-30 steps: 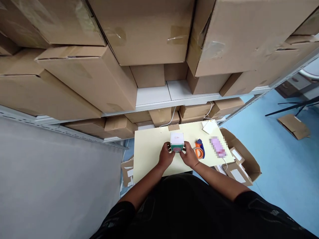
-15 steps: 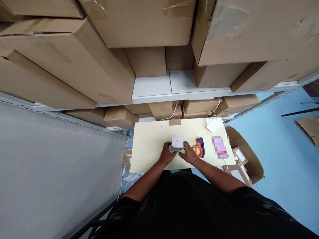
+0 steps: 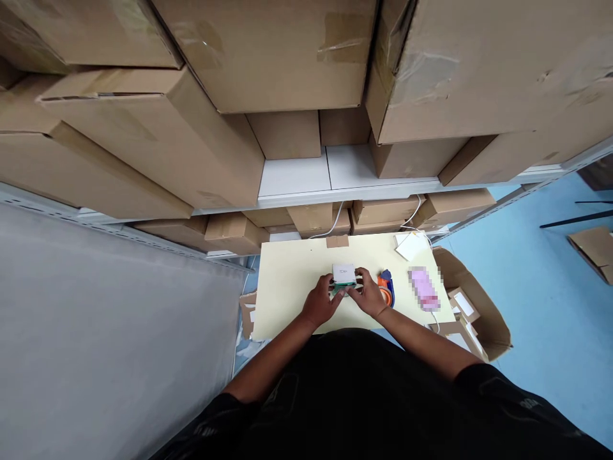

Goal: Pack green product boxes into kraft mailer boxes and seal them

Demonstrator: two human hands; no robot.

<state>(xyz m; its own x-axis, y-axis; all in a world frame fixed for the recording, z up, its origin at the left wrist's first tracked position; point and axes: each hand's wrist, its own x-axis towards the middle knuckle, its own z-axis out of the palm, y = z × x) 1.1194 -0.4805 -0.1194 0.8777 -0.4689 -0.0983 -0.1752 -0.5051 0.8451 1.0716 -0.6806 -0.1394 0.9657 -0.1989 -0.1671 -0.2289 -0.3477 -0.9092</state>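
Note:
A small white box [image 3: 343, 273] with dark print on its face and a green side stands over the middle of the pale yellow table [image 3: 282, 275]. My left hand [image 3: 322, 300] grips it from the left, and my right hand [image 3: 368, 294] grips it from the right. Both thumbs meet at the near green side, where a dark gap shows. Just right of my right hand lies an orange and blue tape dispenser [image 3: 385, 287], partly covered by that hand. Whether the box rests on the table or is lifted, I cannot tell.
A blurred pink object [image 3: 424, 289] and white papers [image 3: 410, 245] lie at the table's right. A brown cardboard piece [image 3: 338, 241] is at the back edge. Shelves [image 3: 297, 177] stacked with cartons [image 3: 287, 57] rise behind. An open carton [image 3: 488, 313] stands on the floor at right.
My thumbs have come together at the box's near side, and a dark gap now shows along its green part. The whole view has shifted slightly.

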